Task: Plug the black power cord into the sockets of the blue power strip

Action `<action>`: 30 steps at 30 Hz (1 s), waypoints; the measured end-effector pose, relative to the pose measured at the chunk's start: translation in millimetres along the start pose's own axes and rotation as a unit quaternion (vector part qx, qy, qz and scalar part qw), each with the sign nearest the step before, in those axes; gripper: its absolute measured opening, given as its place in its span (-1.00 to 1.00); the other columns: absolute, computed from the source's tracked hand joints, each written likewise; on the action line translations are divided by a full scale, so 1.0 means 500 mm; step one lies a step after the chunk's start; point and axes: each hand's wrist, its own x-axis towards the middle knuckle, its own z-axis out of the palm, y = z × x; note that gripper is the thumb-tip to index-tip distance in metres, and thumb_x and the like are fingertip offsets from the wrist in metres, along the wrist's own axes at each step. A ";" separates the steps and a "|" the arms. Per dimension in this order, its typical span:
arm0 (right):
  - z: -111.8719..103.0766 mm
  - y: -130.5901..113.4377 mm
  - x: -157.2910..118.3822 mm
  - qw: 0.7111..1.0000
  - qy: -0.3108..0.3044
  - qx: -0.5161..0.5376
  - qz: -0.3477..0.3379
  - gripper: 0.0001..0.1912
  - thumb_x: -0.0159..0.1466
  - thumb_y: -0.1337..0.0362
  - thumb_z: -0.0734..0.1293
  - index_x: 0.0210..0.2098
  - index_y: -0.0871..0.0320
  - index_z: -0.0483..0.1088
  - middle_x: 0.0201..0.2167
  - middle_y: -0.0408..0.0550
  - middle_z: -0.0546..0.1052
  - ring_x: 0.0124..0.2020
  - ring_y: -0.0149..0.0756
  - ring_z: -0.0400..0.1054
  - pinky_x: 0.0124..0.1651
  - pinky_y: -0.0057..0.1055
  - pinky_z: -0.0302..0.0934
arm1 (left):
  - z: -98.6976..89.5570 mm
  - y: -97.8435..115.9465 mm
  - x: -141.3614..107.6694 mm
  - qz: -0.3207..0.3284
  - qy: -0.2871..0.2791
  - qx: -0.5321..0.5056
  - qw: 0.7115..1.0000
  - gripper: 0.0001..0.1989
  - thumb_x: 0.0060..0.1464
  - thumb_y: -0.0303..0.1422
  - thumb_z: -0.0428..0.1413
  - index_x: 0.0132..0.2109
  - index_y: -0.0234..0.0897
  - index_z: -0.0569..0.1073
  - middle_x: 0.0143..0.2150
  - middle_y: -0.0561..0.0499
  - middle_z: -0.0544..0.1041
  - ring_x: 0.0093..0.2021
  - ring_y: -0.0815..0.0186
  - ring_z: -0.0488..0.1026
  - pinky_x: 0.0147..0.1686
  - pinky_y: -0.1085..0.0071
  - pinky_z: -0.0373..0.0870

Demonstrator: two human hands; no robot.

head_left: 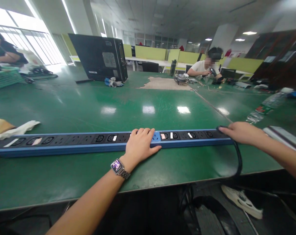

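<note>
I find the long blue-and-black power strip (81, 139) lying flat on the green surface (89, 107), my left grip (138, 145) spread open across it, my right (239, 131) pinching the black flexible cable (240, 160) at one end, attachment unverifiable.

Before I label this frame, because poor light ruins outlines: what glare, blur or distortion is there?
Head view: lamp reflections leave white patches on the green table; daylight bleaches the windows; the black computer case looks skewed, probably by the wide lens; pixelation masks part of the person opposite.
</note>
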 end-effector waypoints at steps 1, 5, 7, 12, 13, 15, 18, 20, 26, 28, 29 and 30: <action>-0.024 -0.012 0.001 1.000 0.014 -0.001 0.012 -0.46 0.29 -0.10 0.10 -0.54 0.19 0.35 -0.43 0.21 0.49 -0.37 -0.13 0.37 -0.32 -0.33 0.10 | 0.000 0.000 0.000 0.000 0.000 0.000 1.000 -0.36 0.09 0.04 0.07 0.18 -0.28 0.29 0.03 -0.16 0.47 0.03 0.04 0.37 0.04 0.13 0.18; -0.077 -0.085 -0.017 0.996 0.016 0.084 0.010 -0.45 0.31 -0.09 0.05 -0.46 0.20 0.37 -0.44 0.11 0.48 -0.39 -0.24 0.33 -0.34 -0.38 0.09 | 0.000 0.000 0.000 0.000 0.001 0.004 1.000 -0.36 0.09 0.04 0.07 0.17 -0.28 0.28 0.04 -0.16 0.47 0.03 0.04 0.36 0.05 0.13 0.18; -0.068 -0.120 -0.024 0.976 -0.069 0.208 -0.011 -0.48 0.30 -0.11 0.09 -0.47 0.20 0.34 -0.52 0.01 0.45 -0.51 -0.34 0.31 -0.41 -0.43 0.10 | 0.001 -0.001 0.001 -0.004 -0.001 0.005 1.000 -0.37 0.09 0.04 0.07 0.17 -0.27 0.28 0.04 -0.16 0.47 0.03 0.04 0.36 0.04 0.13 0.18; -0.013 -0.174 -0.012 0.917 -0.181 0.355 0.024 -0.55 0.26 -0.06 0.19 -0.51 0.20 0.32 -0.65 -0.10 0.39 -0.68 -0.43 0.26 -0.57 -0.48 0.11 | 0.002 0.000 0.001 -0.005 -0.006 -0.004 1.000 -0.36 0.08 0.05 0.08 0.17 -0.27 0.29 0.04 -0.16 0.46 0.03 0.03 0.36 0.04 0.11 0.17; -0.007 -0.184 -0.009 0.915 -0.196 0.351 0.018 -0.55 0.26 -0.06 0.20 -0.53 0.19 0.31 -0.67 -0.11 0.38 -0.69 -0.43 0.26 -0.59 -0.48 0.10 | 0.003 0.000 0.001 -0.006 -0.005 -0.005 1.000 -0.35 0.07 0.05 0.08 0.17 -0.27 0.29 0.04 -0.16 0.46 0.03 0.03 0.36 0.05 0.11 0.17; 0.001 -0.202 -0.006 0.918 -0.221 0.329 0.000 -0.54 0.25 -0.05 0.20 -0.58 0.18 0.28 -0.69 -0.11 0.36 -0.70 -0.42 0.24 -0.61 -0.48 0.09 | 0.003 0.000 0.002 -0.008 -0.003 -0.006 1.000 -0.35 0.07 0.05 0.08 0.17 -0.28 0.29 0.03 -0.16 0.47 0.03 0.03 0.36 0.05 0.11 0.17; 0.004 -0.224 0.001 0.935 -0.229 0.270 -0.015 -0.52 0.25 -0.06 0.17 -0.61 0.17 0.29 -0.71 -0.09 0.36 -0.71 -0.40 0.22 -0.60 -0.44 0.09 | 0.004 0.000 0.002 -0.009 -0.001 -0.007 1.000 -0.36 0.07 0.05 0.08 0.16 -0.28 0.30 0.03 -0.15 0.47 0.02 0.03 0.36 0.04 0.11 0.18; 0.004 -0.234 0.008 0.959 -0.205 0.194 -0.022 -0.48 0.24 -0.09 0.15 -0.63 0.17 0.32 -0.70 -0.06 0.37 -0.68 -0.36 0.25 -0.56 -0.42 0.09 | 0.004 0.000 0.002 -0.007 -0.001 -0.008 1.000 -0.36 0.07 0.05 0.08 0.16 -0.28 0.30 0.03 -0.15 0.47 0.02 0.03 0.37 0.04 0.11 0.18; 0.005 -0.258 0.021 0.990 -0.121 0.000 -0.077 -0.47 0.25 -0.07 0.11 -0.53 0.16 0.49 -0.48 0.06 0.52 -0.44 -0.21 0.39 -0.40 -0.37 0.11 | 0.004 0.000 0.000 -0.008 0.003 -0.014 1.000 -0.36 0.06 0.05 0.10 0.15 -0.26 0.30 0.03 -0.15 0.47 0.03 0.04 0.37 0.04 0.12 0.17; 0.007 -0.264 0.020 0.990 -0.118 -0.026 -0.076 -0.47 0.25 -0.06 0.11 -0.46 0.17 0.52 -0.40 0.11 0.55 -0.40 -0.18 0.41 -0.39 -0.35 0.12 | 0.004 0.000 -0.001 -0.008 0.003 -0.015 1.000 -0.36 0.06 0.04 0.10 0.16 -0.27 0.29 0.04 -0.15 0.47 0.03 0.04 0.37 0.04 0.12 0.17; 0.010 -0.266 0.019 0.989 -0.127 -0.026 -0.075 -0.45 0.26 -0.06 0.10 -0.45 0.18 0.53 -0.41 0.12 0.55 -0.40 -0.18 0.41 -0.38 -0.35 0.13 | 0.005 0.000 -0.001 -0.008 0.002 -0.015 1.000 -0.36 0.06 0.04 0.10 0.16 -0.27 0.29 0.04 -0.15 0.47 0.03 0.03 0.37 0.05 0.12 0.17; 0.014 -0.267 0.016 0.987 -0.139 -0.021 -0.077 -0.44 0.27 -0.05 0.08 -0.44 0.19 0.53 -0.42 0.13 0.55 -0.41 -0.18 0.42 -0.38 -0.35 0.14 | 0.005 -0.001 -0.001 -0.008 0.001 -0.015 1.000 -0.36 0.06 0.04 0.10 0.16 -0.27 0.29 0.05 -0.16 0.47 0.03 0.03 0.37 0.05 0.11 0.17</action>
